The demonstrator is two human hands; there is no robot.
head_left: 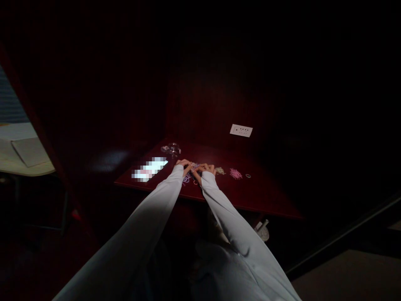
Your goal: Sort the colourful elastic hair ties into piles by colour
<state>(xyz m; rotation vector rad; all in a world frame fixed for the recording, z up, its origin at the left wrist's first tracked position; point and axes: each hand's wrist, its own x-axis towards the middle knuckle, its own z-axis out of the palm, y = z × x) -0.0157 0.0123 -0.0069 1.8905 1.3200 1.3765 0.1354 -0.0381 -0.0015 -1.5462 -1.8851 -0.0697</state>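
Note:
Both of my hands meet over a pile of small, thin, coloured elastic bands on a dark red desk [263,192]. My left hand [183,164] is at the pile's left side, with thumb and fingertips drawn together. From the right, my right hand [206,169] brings its thumb and index finger in close to the left fingertips. What either hand pinches is too small to make out. Purple bands [186,179] show below the hands near the desk's front edge. A pale yellow heap of bands [220,170] sits just beside my right hand, with a pink heap [235,174] further right.
A lit phone [150,169] lies left of my hands, its screen blurred out. Behind it stands a clear glass jar [173,149]. One pale ring-shaped band [248,176] lies at the right. A white socket plate [241,130] is on the dark back panel.

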